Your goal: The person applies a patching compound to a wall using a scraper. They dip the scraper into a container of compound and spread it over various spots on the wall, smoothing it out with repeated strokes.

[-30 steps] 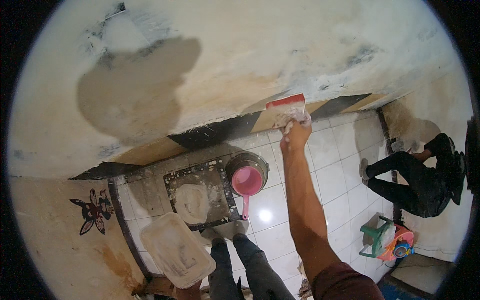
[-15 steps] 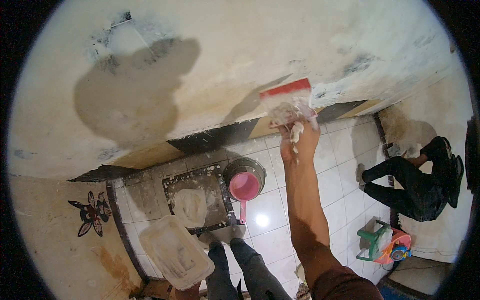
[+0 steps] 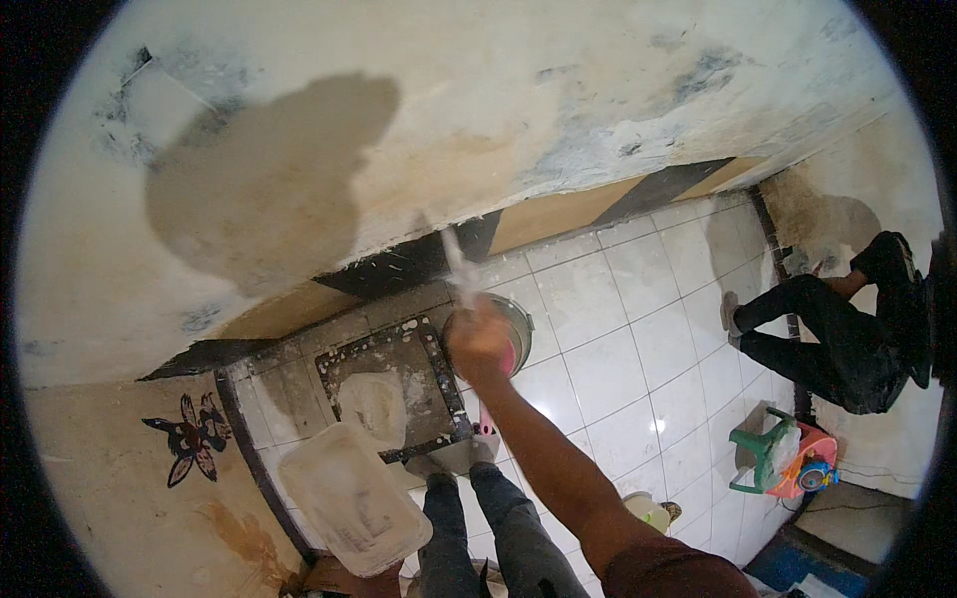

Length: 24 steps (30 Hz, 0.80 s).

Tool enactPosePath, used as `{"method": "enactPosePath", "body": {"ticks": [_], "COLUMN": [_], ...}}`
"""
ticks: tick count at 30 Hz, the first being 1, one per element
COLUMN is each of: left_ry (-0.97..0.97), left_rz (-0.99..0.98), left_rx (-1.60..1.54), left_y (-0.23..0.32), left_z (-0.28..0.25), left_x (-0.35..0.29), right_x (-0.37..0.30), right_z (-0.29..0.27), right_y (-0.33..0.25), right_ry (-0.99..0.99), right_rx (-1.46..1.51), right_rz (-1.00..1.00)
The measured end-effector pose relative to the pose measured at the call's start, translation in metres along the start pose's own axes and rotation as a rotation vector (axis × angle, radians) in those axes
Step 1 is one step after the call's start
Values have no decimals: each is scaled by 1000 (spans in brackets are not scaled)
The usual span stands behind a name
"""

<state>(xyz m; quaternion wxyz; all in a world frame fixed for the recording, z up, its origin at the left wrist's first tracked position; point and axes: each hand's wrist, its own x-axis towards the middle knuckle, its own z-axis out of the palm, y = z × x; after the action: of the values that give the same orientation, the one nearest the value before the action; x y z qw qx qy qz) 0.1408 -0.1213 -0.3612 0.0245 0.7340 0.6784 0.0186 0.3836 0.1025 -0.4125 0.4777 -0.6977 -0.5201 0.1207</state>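
My right hand, blurred by motion, grips a putty scraper whose blade is now nearly edge-on, just off the wall's dark-striped base. Below this hand are a dark bucket and a pink dipper, both partly hidden by it. At lower left my left hand supports a white plastic tub smeared with putty; its fingers are hidden under the tub. The wall carries patchy putty and grey stains.
A spattered dark board lies by my feet with a whitish bag on it. At right a person in dark clothes sits against the wall. Near them stand a green stool and a red-orange item. A pale container sits beside my forearm.
My right hand has swung left and down from the wall with the scraper, which turned from face-on to edge-on. The tub stays nearly in place. My view has shifted slightly.
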Motion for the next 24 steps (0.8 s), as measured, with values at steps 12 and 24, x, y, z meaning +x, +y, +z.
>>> {"method": "enactPosePath", "body": {"ticks": [12, 24], "left_ry": [-16, -10], "left_rz": [7, -489], "left_rx": [-51, -1849], "left_y": [8, 12], "left_z": [4, 27], "left_x": [7, 56], "right_x": [176, -17], "right_z": [-85, 1], "right_y": [-38, -27], "right_ry": [725, -110], "right_rx": [-266, -201], "right_rz": [-404, -138]}}
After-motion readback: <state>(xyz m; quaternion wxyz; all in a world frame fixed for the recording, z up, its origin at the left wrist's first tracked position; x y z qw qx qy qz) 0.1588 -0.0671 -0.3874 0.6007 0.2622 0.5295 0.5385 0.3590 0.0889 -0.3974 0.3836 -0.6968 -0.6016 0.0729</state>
